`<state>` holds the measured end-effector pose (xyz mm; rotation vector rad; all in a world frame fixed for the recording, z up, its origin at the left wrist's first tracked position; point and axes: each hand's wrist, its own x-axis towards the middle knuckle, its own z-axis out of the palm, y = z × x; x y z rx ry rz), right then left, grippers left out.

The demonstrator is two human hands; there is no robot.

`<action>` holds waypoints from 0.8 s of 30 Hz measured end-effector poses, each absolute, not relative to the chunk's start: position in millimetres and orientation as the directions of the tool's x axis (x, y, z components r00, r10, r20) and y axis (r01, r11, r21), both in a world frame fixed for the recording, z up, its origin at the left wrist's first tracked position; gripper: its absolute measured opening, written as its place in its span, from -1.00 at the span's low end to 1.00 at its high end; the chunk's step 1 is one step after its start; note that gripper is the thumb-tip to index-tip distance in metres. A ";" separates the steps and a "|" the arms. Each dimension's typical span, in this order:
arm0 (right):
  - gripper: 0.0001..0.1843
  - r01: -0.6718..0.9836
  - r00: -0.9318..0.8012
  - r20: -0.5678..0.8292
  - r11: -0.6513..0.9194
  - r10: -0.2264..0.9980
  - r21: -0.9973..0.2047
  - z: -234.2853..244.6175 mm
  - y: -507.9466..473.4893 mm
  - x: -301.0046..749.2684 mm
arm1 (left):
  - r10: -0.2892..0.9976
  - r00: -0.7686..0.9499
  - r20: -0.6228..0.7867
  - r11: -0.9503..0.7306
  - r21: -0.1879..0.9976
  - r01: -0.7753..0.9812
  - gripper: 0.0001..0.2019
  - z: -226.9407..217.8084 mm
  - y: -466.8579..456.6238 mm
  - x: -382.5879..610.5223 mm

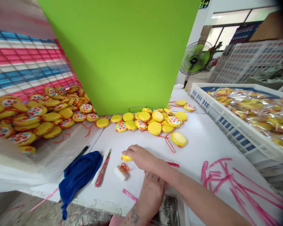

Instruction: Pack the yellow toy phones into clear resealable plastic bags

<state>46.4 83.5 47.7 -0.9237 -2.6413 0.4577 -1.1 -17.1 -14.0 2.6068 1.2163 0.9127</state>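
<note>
My right hand [141, 157] reaches across from the right, its fingers closed on a small yellow toy [126, 158] with an orange cord [124, 167]. The cord rests by a white block [121, 173] on the table. My left hand [153, 190] is below the right forearm, its fingers curled down and partly hidden; I cannot see what is in them. Just past the right wrist a red strip [173, 164] shows. Beyond the hands lies a pile of round yellow toys [155, 128], some showing coloured dots.
A tall green board [125, 56] stands behind the pile. At left a striped, netted bin [26, 72] holds many yellow toys. A blue cloth [82, 169], a white stick [101, 166] and a red stick [102, 172] lie left. A white crate [226, 122] with bagged toys stands right.
</note>
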 end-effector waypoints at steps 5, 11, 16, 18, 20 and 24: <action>-0.48 0.577 -0.430 0.237 0.468 0.871 -0.670 47.6 88.1 102.0 | 0.813 0.521 0.258 -0.581 0.391 0.714 -0.93 -9.3 -19.4 -1.9; -0.51 0.333 -0.191 0.001 0.066 0.982 -0.941 41.1 48.4 204.3 | 0.855 0.464 0.230 -0.513 0.499 0.698 -0.50 -7.7 -21.4 -2.4; -0.47 0.231 -0.303 -0.167 -0.098 0.938 -0.968 46.9 10.1 235.3 | 0.874 0.423 0.240 -0.482 0.547 0.685 -0.37 -10.1 -20.7 -3.4; -0.45 0.139 -0.246 -0.181 -0.151 0.952 -0.979 45.8 6.2 231.0 | 0.850 0.459 0.260 -0.524 0.505 0.686 -0.60 -8.5 -20.0 -3.4; -0.43 0.077 -0.148 -0.175 -0.165 0.973 -0.983 39.9 9.4 222.4 | 0.817 0.512 0.263 -0.574 0.444 0.688 -0.84 -6.2 -20.0 -3.1; -0.40 0.099 -0.120 -0.150 -0.138 0.981 -0.985 22.7 24.8 205.1 | 0.770 0.575 0.277 -0.636 0.397 0.661 -0.88 -3.7 -21.8 -3.4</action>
